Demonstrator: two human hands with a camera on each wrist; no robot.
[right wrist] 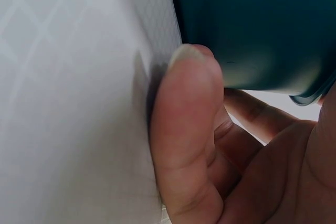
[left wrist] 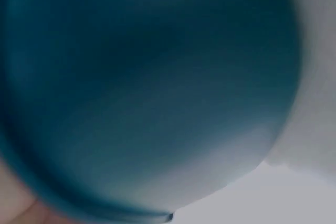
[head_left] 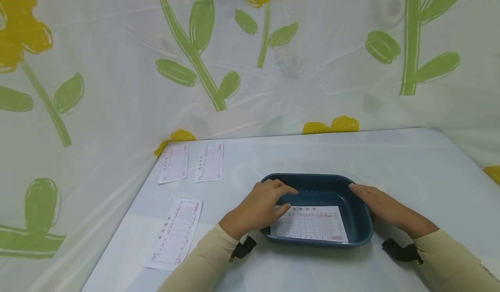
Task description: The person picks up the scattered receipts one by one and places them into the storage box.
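A dark blue-green plastic basin stands on the white table, with a printed form slip flat inside it. My left hand reaches over the basin's left rim, its index finger and thumb apart above the slip. Seen from the left wrist, the basin's outer wall fills most of the picture, and a bit of the hand shows at the lower left. My right hand holds the basin's right end, fingertips at the rim. In the right wrist view, curled fingers lie low beside the basin's wall, close to the tabletop.
Two printed slips, one farther left and one beside it, lie toward the table's back left corner. A third slip is nearer, left of the left forearm. Flower-patterned white sheeting hangs behind the table and along its sides.
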